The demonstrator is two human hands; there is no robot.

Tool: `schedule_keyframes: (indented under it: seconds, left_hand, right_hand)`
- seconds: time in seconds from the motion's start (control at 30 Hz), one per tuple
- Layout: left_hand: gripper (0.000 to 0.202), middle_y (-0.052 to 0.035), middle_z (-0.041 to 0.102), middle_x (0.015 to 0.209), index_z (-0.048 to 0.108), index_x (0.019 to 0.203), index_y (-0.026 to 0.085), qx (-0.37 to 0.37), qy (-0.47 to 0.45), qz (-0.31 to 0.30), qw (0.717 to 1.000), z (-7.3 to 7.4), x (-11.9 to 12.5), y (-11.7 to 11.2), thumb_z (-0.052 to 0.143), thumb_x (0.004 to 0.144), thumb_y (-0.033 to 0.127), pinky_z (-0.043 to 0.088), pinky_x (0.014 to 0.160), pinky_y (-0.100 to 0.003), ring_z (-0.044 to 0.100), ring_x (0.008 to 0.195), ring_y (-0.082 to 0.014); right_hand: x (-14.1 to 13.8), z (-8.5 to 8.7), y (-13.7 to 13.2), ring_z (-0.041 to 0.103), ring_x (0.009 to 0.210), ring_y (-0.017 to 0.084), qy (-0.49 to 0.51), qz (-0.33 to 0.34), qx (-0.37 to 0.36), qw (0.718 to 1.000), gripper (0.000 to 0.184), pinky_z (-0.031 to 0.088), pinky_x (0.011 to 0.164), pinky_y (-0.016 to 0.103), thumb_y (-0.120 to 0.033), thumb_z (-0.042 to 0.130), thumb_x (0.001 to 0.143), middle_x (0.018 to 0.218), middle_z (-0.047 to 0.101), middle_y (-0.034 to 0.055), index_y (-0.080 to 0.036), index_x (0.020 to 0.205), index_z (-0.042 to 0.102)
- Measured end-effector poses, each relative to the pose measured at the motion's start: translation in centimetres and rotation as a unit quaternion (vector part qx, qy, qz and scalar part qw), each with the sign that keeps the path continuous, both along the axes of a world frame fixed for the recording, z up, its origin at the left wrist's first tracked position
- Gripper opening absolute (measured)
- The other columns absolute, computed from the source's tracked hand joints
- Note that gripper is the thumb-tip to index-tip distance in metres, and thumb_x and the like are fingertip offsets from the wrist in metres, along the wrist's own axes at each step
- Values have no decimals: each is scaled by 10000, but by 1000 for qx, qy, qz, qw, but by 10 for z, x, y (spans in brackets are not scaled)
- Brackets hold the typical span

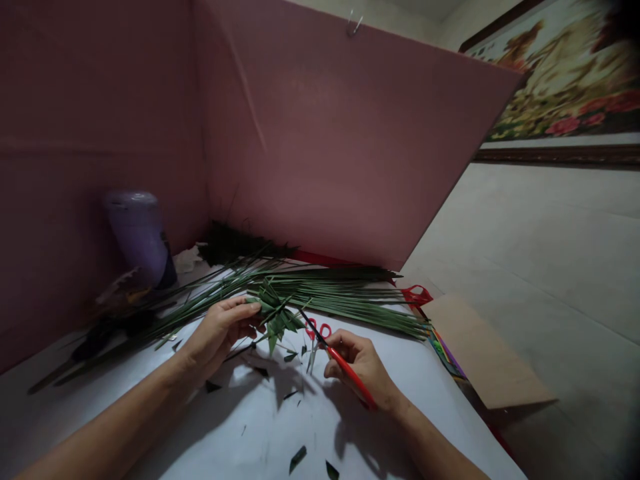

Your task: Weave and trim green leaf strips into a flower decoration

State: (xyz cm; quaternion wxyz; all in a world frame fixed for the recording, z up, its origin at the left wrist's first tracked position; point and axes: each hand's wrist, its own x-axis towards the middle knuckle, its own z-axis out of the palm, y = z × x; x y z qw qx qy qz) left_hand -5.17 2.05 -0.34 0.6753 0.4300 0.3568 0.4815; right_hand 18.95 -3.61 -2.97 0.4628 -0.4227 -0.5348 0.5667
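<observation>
My left hand (220, 331) pinches a green figure of folded, pointed leaf strips (280, 313) between thumb and fingers. My right hand (357, 367) is closed round a tool with a long red handle (353, 377) and a thin dark tip; whether it is pliers or a cutter I cannot tell. The tip points at the right side of the leaf figure, and I cannot tell if it touches. Just left of my right hand, small scissors with red finger loops (319, 330) lie on the white tabletop (200, 440), partly behind the tool. Green leaf scraps (298, 459) are scattered below the hands.
Long green leaf strips (350, 293) spread across the table behind my hands. At the left stands a purple container (140, 233). A pink panel (325, 133) rises at the back. Red handles (417, 295) and a brown board (485, 347) are at the right edge.
</observation>
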Motion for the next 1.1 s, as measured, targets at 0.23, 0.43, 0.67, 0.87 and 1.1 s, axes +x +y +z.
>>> schedule_keyframes:
  seconds: [0.23,0.43,0.67,0.87,1.1]
  left_hand:
    - [118,-43,668,714,662,772,143,1,-5,1,1000,-1,-1,0,680,701,236,434,565,-237,586,591,-129]
    - [99,-41,666,724,652,759,138,3,-10,-1,1000,0,-1,-1,675,709,220,442,572,-233,592,606,-127]
    - [97,-36,669,703,642,753,131,-29,-41,1,999,-2,-1,1,682,708,207,482,570,-231,612,595,-126]
    - [59,-66,692,740,640,794,125,-74,-90,27,993,-6,0,4,629,757,168,540,620,-250,663,674,-162]
    - [108,-140,704,862,642,799,92,-104,-136,43,984,-7,3,2,551,813,148,548,788,-349,677,825,-236]
  right_hand:
    - [-4,2,-3,582,513,131,-11,-16,-9,1000,389,434,522,233,-318,840,498,539,602,-31,-174,715,551]
    - [-8,4,-4,402,422,62,-41,-83,34,995,365,292,413,184,-344,819,536,467,489,-68,-168,650,521]
    - [-1,-12,3,204,363,37,-31,-119,49,991,351,152,353,178,-411,739,652,453,367,-109,-187,767,493]
    - [0,-11,-2,365,514,91,-229,-157,189,942,246,317,484,203,-314,701,714,574,463,-53,-170,863,567]
    - [0,-11,-8,340,473,96,-365,-148,331,857,241,329,479,216,-305,658,760,577,450,-53,-164,940,581]
